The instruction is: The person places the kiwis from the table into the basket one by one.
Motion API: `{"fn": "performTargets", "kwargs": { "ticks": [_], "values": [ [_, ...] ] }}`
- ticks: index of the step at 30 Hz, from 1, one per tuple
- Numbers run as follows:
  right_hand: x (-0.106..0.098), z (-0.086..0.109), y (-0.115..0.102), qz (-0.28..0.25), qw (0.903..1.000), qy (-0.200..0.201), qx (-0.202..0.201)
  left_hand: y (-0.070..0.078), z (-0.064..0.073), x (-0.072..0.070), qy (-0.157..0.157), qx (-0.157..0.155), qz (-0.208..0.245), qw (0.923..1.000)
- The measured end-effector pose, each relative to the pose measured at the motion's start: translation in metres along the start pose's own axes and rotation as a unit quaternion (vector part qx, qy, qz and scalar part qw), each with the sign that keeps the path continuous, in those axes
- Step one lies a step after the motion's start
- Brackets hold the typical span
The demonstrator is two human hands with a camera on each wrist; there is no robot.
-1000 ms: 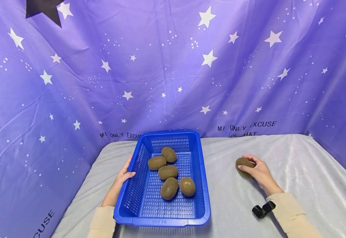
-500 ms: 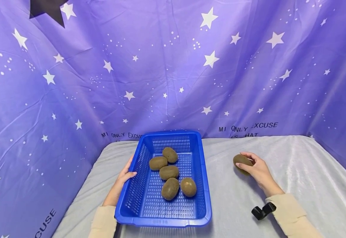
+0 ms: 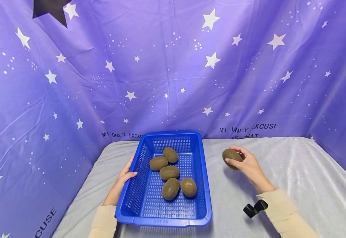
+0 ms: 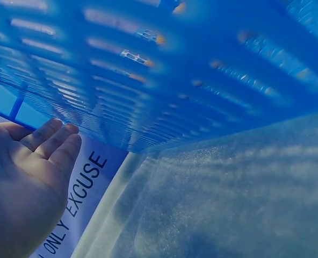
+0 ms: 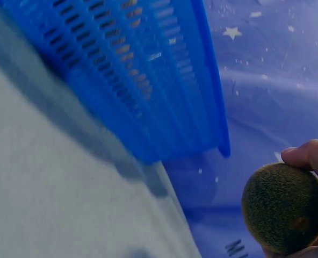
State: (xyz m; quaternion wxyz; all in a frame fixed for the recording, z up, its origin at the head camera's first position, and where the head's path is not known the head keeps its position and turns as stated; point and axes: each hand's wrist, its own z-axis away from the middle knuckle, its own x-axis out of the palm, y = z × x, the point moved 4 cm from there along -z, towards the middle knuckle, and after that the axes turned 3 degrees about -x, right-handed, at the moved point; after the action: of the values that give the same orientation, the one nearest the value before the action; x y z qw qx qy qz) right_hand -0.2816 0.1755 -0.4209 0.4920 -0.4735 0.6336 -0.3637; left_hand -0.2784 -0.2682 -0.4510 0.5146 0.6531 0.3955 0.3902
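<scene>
A blue plastic basket with slotted walls stands on the cloth-covered table. My left hand holds its left side, thumb over the rim and the other fingers along the outer wall; in the left wrist view those fingers lie against the slots. Inside the basket lie several brown kiwis, loosely grouped. Right of the basket, my right hand grips another kiwi between thumb and fingers, with a shadow on the cloth below it. The right wrist view shows this fuzzy kiwi close up, apart from the basket wall.
Pale grey cloth covers the table. A purple curtain with white stars rises behind it and on both sides. A small black device is at my right wrist, beside the beige sleeve.
My right hand has carried its kiwi up off the cloth and left, closer to the basket. My left hand, the basket and the kiwis in it have stayed put.
</scene>
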Motion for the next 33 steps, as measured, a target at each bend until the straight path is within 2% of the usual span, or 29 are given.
{"fn": "performTargets", "kwargs": {
  "ticks": [5, 20, 28, 33],
  "values": [
    [0.015, -0.003, -0.016, -0.005, 0.9996, -0.013, -0.024, 0.000, -0.001, -0.001, -0.002, 0.011, 0.001, 0.9999],
    [0.064, -0.006, -0.048, -0.031, 0.9960, -0.066, -0.051, -0.002, 0.001, 0.000, 0.006, -0.012, 0.005, 0.9999],
    [0.084, -0.008, -0.057, -0.037, 0.9942, -0.077, -0.065, -0.001, 0.000, -0.001, -0.019, 0.049, -0.002, 0.9986],
    [0.092, -0.010, -0.060, -0.037, 0.9934, -0.083, -0.071, -0.003, 0.000, -0.001, -0.021, 0.049, 0.006, 0.9985]
  ]
}}
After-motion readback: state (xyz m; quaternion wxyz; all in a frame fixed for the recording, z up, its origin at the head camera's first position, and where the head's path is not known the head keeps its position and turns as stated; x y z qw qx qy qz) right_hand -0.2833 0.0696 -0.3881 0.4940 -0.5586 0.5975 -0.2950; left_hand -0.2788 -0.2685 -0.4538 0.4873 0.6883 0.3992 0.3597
